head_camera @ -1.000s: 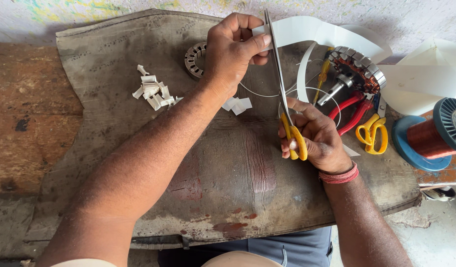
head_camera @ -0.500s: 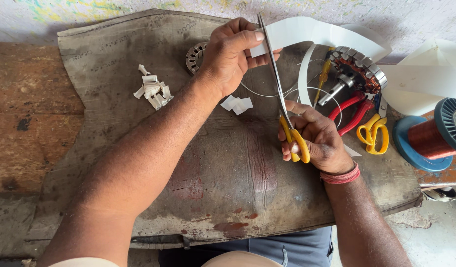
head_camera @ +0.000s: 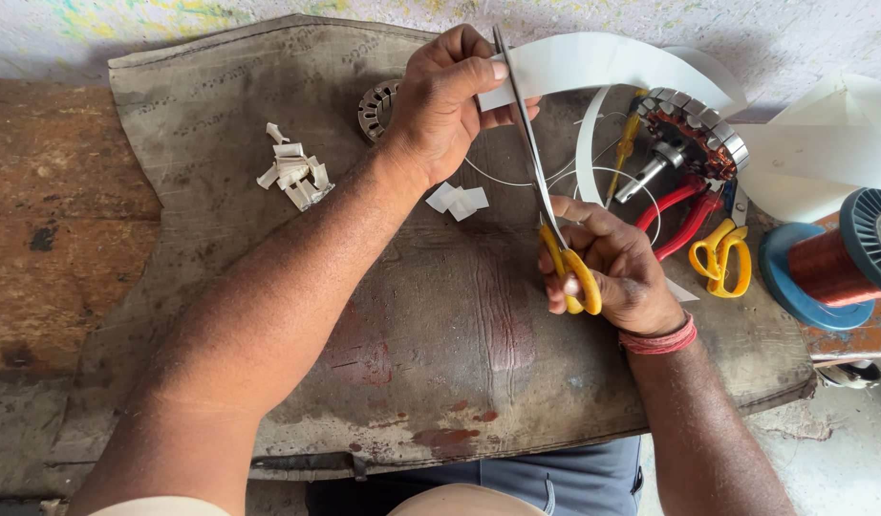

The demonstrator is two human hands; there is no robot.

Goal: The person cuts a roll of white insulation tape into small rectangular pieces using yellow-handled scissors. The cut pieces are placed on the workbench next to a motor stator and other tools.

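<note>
Nearest, right hand (head_camera: 608,272) closed through the yellow loops of the scissors (head_camera: 546,201), blades reaching up toward the mat's far edge and meeting the white paper strip (head_camera: 593,62). Farther off, left hand (head_camera: 450,100) pinching the strip's cut end between thumb and fingers, just above the worn mat (head_camera: 268,124). Light, thin and springy by the look of its curl, likely to flop and slide, so best pinched close beside the blades.

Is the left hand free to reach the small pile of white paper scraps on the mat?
Probably not now: the left hand is pinching the white paper strip against the scissors. The path to the scraps itself looks unblocked.
</note>
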